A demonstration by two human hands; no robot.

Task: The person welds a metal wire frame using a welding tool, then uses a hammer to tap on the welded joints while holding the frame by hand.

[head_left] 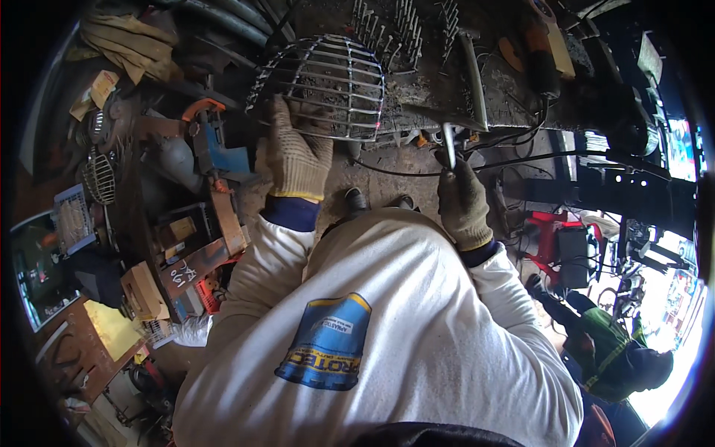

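A domed wire cage (322, 86) of welded metal bars is steadied on a cluttered, soot-dark counter (439, 89) by a gloved left hand (296, 153), whose grip is pressed against the cage's near rim, fingers curled onto the lower bars. The cage rests toward the counter's front edge, just left of centre in the view. A slim metal rod holder (449, 145) is pinched upright in the closed grip of the gloved right hand (463, 203), its tip held near the counter's edge, just right of the cage and apart from it. A black cable (521, 159) is seen running from the holder's area toward the right. Both forearms are covered by white sleeves with dark cuffs. A curved metal bar (474, 78) lies on the counter behind the holder, and rows of upright metal pins (387, 26) stand at the far side. A blue machine (216, 145) and smaller wire cages (99, 177) are crowded to the left. Another person (618, 354) in dark clothing is visible at lower right.
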